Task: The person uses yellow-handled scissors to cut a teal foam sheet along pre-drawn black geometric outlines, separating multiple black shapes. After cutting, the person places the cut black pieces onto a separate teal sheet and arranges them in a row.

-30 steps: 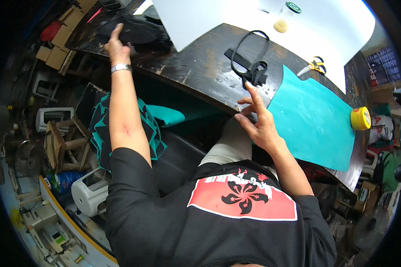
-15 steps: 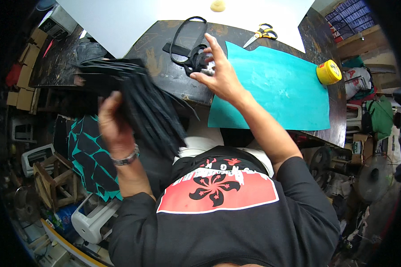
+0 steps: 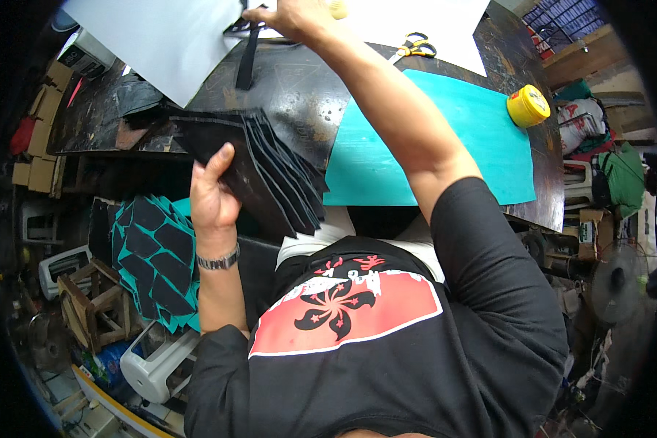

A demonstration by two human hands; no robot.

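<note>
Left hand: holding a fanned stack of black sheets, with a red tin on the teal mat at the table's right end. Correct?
Not quite: the tin is yellow, not red, as the head view shows. The left hand does hold the fanned stack of black sheets, and the tin sits on the teal mat.

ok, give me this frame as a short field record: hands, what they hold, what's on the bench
left hand: grips a fanned stack of black sheets at the bench edge
right hand: stretched to the far side, on a black strap
bench: dark, worn top
on bench: teal mat, white sheet, scissors, yellow tub
below left: teal and black cut pieces
grip of right hand: unclear
</note>
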